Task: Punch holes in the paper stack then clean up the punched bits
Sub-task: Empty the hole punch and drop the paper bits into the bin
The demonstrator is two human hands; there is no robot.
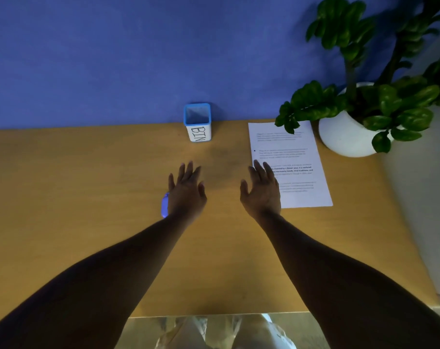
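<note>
Evidently, no step had yet been taken in hand. Both hands were held out over the counter point(88, 197) with fingers spread and nothing gripped; the left hand point(186, 192) was placed over bare wood, and the right hand point(261, 192) was laid across the near left edge of the paper stack point(294, 167). The stack was set flat at the right, just beside a potted plant point(352, 117). A blue object point(165, 205), perhaps the punch, was half hidden beside the left wrist. The bin point(198, 124) was stood at the back edge. Next, the punch would need to be taken up and the stack's edge fed squarely into it.
</note>
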